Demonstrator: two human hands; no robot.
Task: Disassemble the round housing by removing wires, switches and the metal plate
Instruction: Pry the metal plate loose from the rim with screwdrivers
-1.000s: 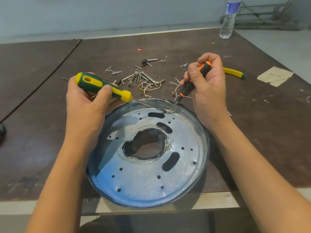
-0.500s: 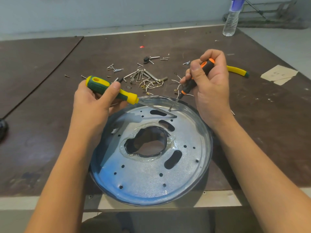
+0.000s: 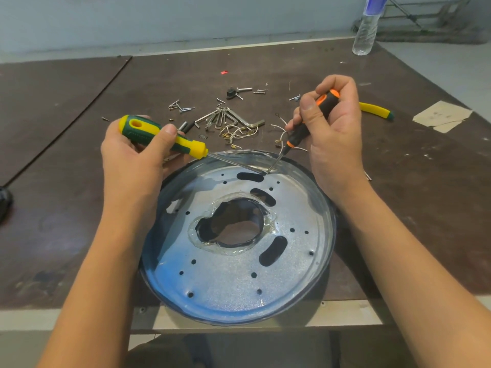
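Note:
The round housing [image 3: 326, 208] lies at the table's near edge, its shiny perforated metal plate [image 3: 225, 274] facing up with a glue-ringed hole in the middle. My left hand [image 3: 132, 158] grips a green-and-yellow screwdriver [image 3: 162, 138] whose shaft runs right across the plate's far side. My right hand [image 3: 332, 134] grips a thin black-and-orange screwdriver [image 3: 310, 120], pointing down-left. Both tips meet at the plate's far rim, next to a dark slot.
Behind the housing lie loose screws [image 3: 182, 107], hex keys [image 3: 231, 119], cut wires with terminals [image 3: 239, 134] and a small black part [image 3: 231, 92]. A yellow-handled tool [image 3: 376, 110] lies at the right, beside paper scraps [image 3: 442, 116]. A water bottle [image 3: 366, 27] stands at the far right.
The view shifted slightly. My left hand and its screwdriver moved a little right and lower, so its tip now reaches the other screwdriver's tip at the rim. The right hand stays put.

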